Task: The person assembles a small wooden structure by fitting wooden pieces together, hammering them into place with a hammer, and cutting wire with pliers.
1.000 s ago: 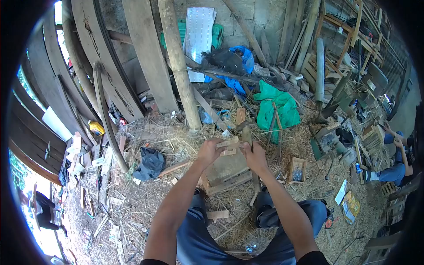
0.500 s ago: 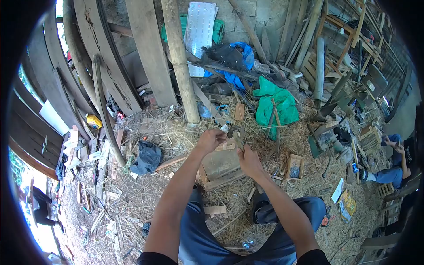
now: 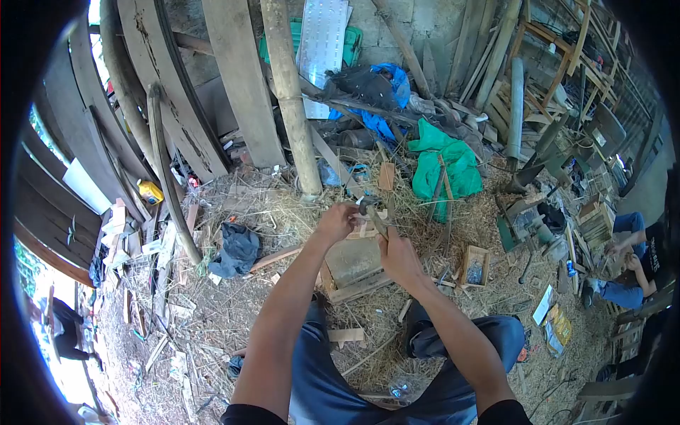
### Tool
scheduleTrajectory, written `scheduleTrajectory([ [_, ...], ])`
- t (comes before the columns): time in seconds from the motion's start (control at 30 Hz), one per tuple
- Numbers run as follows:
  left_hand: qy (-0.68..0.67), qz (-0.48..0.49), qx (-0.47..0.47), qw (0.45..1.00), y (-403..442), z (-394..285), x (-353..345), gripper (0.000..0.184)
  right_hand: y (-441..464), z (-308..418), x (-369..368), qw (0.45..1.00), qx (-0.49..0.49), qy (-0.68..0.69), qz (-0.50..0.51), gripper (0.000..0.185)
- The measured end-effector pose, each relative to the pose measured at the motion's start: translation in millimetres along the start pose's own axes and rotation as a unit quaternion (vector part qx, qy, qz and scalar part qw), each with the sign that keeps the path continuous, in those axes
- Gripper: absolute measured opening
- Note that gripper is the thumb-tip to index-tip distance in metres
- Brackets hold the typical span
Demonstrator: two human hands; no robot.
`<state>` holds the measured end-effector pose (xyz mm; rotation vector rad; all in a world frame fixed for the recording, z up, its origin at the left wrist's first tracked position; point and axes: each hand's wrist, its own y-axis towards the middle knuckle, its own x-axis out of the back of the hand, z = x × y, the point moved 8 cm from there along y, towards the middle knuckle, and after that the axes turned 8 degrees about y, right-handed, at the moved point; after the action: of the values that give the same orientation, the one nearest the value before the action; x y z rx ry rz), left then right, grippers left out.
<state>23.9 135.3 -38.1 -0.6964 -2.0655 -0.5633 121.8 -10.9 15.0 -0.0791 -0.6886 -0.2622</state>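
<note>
Both my arms reach forward, close together at the hands. My right hand (image 3: pixel 399 256) is wrapped around the handle of one hammer (image 3: pixel 379 225), whose head sits ahead of that fist, just beside my left fingertips. My left hand (image 3: pixel 338 222) turns inward, fingers curled near some pale wood (image 3: pixel 363 231) under the hammer; whether they grip it, I cannot tell. One wooden block (image 3: pixel 354 259) stands below both hands. Right of my right hand lies one open box (image 3: pixel 465 266); beyond it, one green sheet (image 3: pixel 453 173).
</note>
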Motion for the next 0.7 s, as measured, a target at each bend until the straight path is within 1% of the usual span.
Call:
scheduleTrajectory([
  [0.07, -0.006, -0.053, -0.045, 0.998, -1.2, 2.3, -0.4, 0.027, -3.9, 7.1, 2.7, 1.0, -0.004, 0.004, -0.004, 0.024],
  [0.1, -0.007, -0.053, -0.044, 0.998, -3.0, -2.1, 3.7, 0.027, -4.8, 8.8, 4.5, 1.0, -0.007, 0.008, -0.01, 0.023],
  [0.17, 0.004, 0.029, 0.009, 1.0, -3.6, -8.6, 5.0, 0.029, -2.6, -0.5, 0.8, 1.0, -0.019, -0.003, 0.0, 0.023],
  [0.23, -0.013, 0.015, 0.012, 1.0, -4.6, -7.4, 4.3, 0.029, -2.9, -0.2, 1.6, 0.999, -0.031, -0.013, 0.009, 0.022],
  [0.3, -0.031, 0.002, 0.017, 0.999, -1.1, -1.0, 1.0, 0.029, -4.3, 6.1, 7.3, 1.0, -0.005, 0.003, -0.013, 0.023],
  [0.37, 0.019, -0.045, -0.078, 0.996, -1.7, -4.9, 0.2, 0.031, -5.0, 3.9, 6.0, 1.0, -0.002, 0.017, -0.018, 0.023],
  [0.4, 0.019, -0.044, -0.078, 0.996, -2.8, -7.3, 2.8, 0.031, -4.9, 2.9, 5.8, 0.999, 0.004, 0.032, -0.025, 0.023],
  [0.47, -0.004, 0.026, -0.023, 0.999, -0.6, -6.3, -1.5, 0.031, -1.1, -7.8, 0.8, 1.0, -0.006, 0.013, -0.012, 0.022],
  [0.5, -0.003, 0.027, -0.027, 0.999, -1.2, -9.5, -2.0, 0.031, -1.0, -8.3, 1.5, 1.0, -0.017, -0.007, 0.0, 0.022],
  [0.57, -0.027, -0.013, -0.009, 1.0, -3.8, -9.2, 3.9, 0.03, -1.5, -5.9, 6.7, 1.0, -0.014, 0.002, -0.008, 0.022],
  [0.6, -0.028, -0.011, -0.011, 0.999, -3.4, -4.3, 0.4, 0.03, -3.4, -3.0, 7.1, 1.0, -0.01, 0.011, -0.008, 0.022],
  [0.67, -0.016, -0.033, -0.066, 0.997, -1.8, -3.4, -3.4, 0.031, -5.0, 0.3, 7.7, 1.0, 0.003, 0.016, -0.026, 0.023],
  [0.7, -0.016, -0.032, -0.065, 0.997, -3.8, -5.7, -1.5, 0.031, -6.6, 3.4, 8.7, 0.999, 0.018, 0.024, -0.042, 0.023],
])
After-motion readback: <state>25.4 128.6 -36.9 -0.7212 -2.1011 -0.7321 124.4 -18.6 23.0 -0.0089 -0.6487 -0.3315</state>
